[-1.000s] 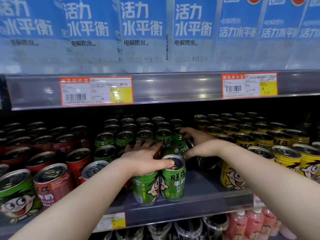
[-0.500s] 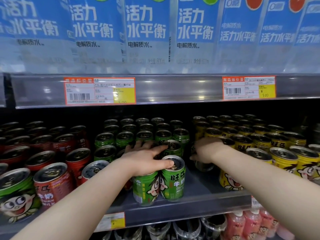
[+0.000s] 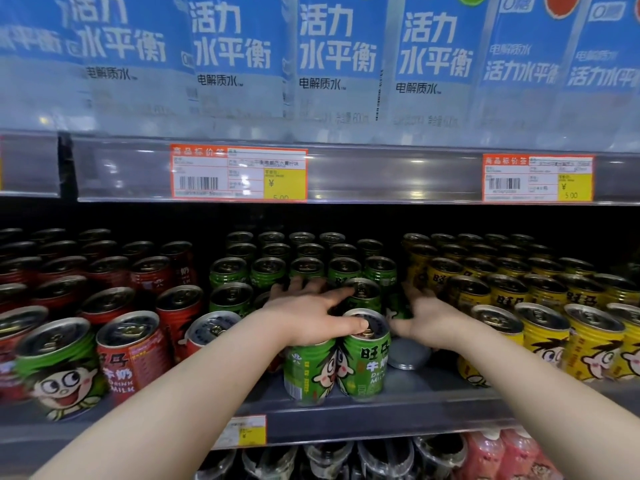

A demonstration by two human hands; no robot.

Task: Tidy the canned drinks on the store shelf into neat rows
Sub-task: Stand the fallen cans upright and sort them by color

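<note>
Green milk-drink cans [image 3: 306,268] stand in rows at the middle of the shelf [image 3: 426,407]. Two more green cans stand together at the front: one [image 3: 363,368] shows its top, the other [image 3: 310,372] sits under my palm. My left hand [image 3: 311,315] lies flat on these can tops, fingers spread and thumb on the right front can's lid. My right hand [image 3: 427,325] curls over a can lying on its side [image 3: 408,355], whose silver base faces me. Its body is hidden by the hand.
Red cans [image 3: 131,355] fill the shelf to the left and yellow cans [image 3: 585,341] to the right. A green can [image 3: 55,372] stands among the red ones at the front left. The upper shelf's price rail [image 3: 381,174] hangs low, with blue-labelled bottles [image 3: 336,57] above it. Pink bottles [image 3: 502,459] stand below.
My right hand stood a tilted green can upright in the rows, then came forward and down onto the lying can. My left hand has stayed on the front cans.
</note>
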